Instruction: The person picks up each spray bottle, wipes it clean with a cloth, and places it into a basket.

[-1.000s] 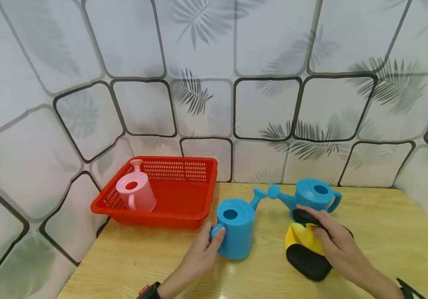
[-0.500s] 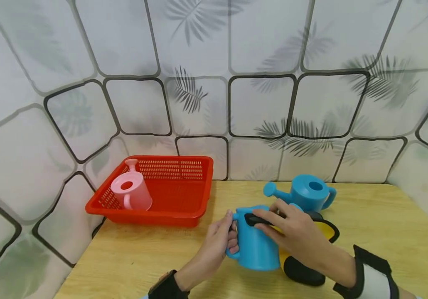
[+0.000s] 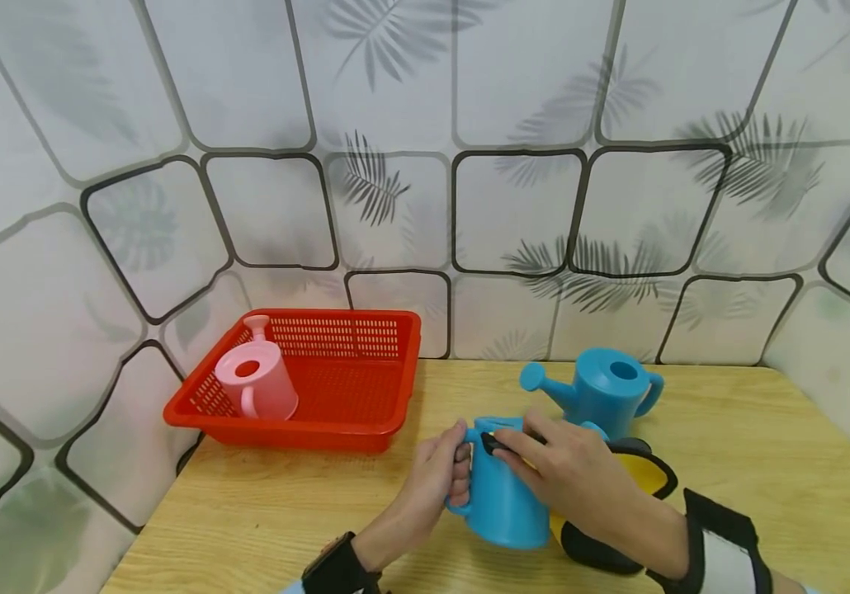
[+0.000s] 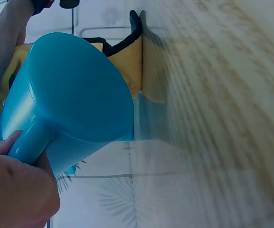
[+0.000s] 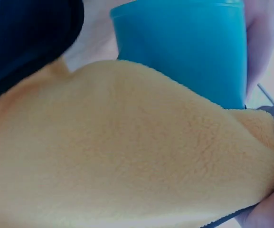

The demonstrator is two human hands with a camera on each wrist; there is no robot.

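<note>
My left hand (image 3: 436,470) grips the handle of a blue watering can (image 3: 507,503), which leans toward me with its base turned to the left wrist view. In that view the can (image 4: 80,90) hangs close to the tabletop; whether it touches cannot be told. With fingertips and thumb, my right hand (image 3: 573,470) pinches a yellow cloth with black edging (image 3: 644,472) and presses a fold of it to the can's upper side, by the top. The cloth (image 5: 127,142) drapes down beside the can. My right hand hides most of the spout.
A second blue watering can (image 3: 606,396) stands just behind the cloth. At the back left, a red plastic basket (image 3: 388,412) holds a pink watering can (image 3: 265,392). Leaf-patterned wall covering (image 3: 514,214) closes off the back of the wooden table (image 3: 752,462).
The held can has moved right and toward me and tilted. My right hand has carried the cloth leftward from in front of the second can onto the held one.
</note>
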